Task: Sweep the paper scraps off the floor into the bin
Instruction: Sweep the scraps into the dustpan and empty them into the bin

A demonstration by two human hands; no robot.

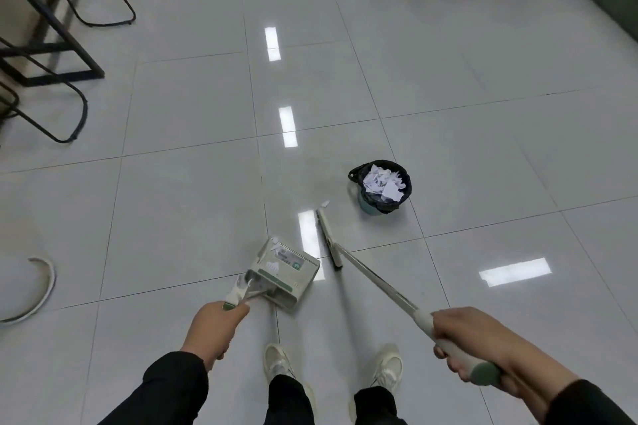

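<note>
My left hand [215, 329] grips the dustpan [284, 274] handle, tipping its mouth toward the broom [329, 240], whose pole my right hand [473, 343] holds. One paper scrap [324, 203] lies just beyond the bristles; the bin [379, 190] nearby brims with paper. Glossy grey floor tiles [179, 203], chair legs [51, 107] at left.

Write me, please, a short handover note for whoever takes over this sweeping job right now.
Left hand: grips the dustpan handle; the pan sits by the feet, with a scrap at its far edge.
Right hand: grips the broom handle; the broom head lies on the floor between dustpan and bin.
Bin: upright ahead to the right, black liner, already heaped with paper scraps.
Done: most scraps are in the bin.
Left: one loose scrap lies at the far tip of the broom head; sweep it into the pan, then tip the pan into the bin.
</note>
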